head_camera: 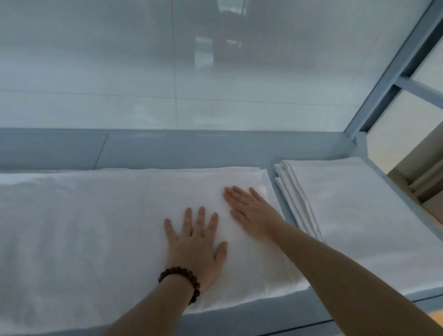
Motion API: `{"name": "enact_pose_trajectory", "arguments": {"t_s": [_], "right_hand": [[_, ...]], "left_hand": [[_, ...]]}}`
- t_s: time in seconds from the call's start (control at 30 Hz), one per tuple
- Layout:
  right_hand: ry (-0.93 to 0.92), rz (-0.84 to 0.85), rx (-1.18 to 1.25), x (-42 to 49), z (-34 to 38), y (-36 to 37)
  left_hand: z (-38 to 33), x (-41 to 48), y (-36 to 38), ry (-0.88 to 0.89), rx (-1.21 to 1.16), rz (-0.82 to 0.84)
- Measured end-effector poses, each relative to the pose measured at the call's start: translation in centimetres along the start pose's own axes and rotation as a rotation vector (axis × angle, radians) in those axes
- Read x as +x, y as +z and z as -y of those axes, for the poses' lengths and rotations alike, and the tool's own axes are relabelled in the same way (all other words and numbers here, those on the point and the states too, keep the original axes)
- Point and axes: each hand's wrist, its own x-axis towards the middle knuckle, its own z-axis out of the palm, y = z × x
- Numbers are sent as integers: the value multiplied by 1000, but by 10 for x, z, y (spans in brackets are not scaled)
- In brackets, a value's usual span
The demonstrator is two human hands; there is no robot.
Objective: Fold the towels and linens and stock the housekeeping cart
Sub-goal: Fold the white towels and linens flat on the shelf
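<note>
Soft, cool, even light with faint shadows — hazy upper half, edges bowed by wide-angle distortion.

A dark brown wooden-bead bracelet (180,283) is showing low in the middle. Beyond, a glossy pale tiled surface (92,73) is stretching away with thin seams crossing it, and a dark blurred shape (221,28) is hanging at its top edge.

A grey-blue shelf (259,317) bears a broad white sheet (86,225); just beside it, a stack of folded linens (353,211).
</note>
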Motion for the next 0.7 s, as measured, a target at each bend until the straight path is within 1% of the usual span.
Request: {"name": "enact_pose_trajectory", "arguments": {"t_s": [0.07,0.1,0.13,0.17,0.2,0.23,0.27,0.3,0.33,0.4,0.43,0.5,0.57,0.63,0.7], "right_hand": [[369,34,-6,17,-25,-17],[482,47,-63,24,-32,-26],[479,19,-119,31,-30,-30],[381,-22,-145,36,-20,-28],[236,-51,-98,37,-6,-23],[105,-35,-28,34,9,-14],[19,-6,20,28,17,-6],[4,18,40,25,17,-4],[74,29,53,24,11,-7],[283,30,27,28,5,-19],[324,11,-8,29,10,-24],[273,-96,3,27,39,-24],[225,-174,95,16,79,-16],[208,-199,177,2,120,-5],[182,-210,210,-8,160,3]], "left_hand": [[-1,-2,-1,-5,-11,13],[-2,-3,-1,-8,-14,15],[-3,-4,-2,-12,-17,16],[-3,-6,-2,-16,-18,17],[-4,-8,-2,-20,-16,18],[-5,-10,-2,-26,-11,20],[-8,-13,-2,-32,-10,24],[-11,-15,-2,-39,-16,31],[-15,-18,-2,-43,-31,43],[-20,-20,-7,-34,-90,68],[-19,-21,-11,-25,-129,92],[-10,-24,-19,-23,-185,148],[9,-36,-23,-70,-156,191],[34,-55,-23,-122,-73,218],[61,-77,-22,-144,-44,222]]}}
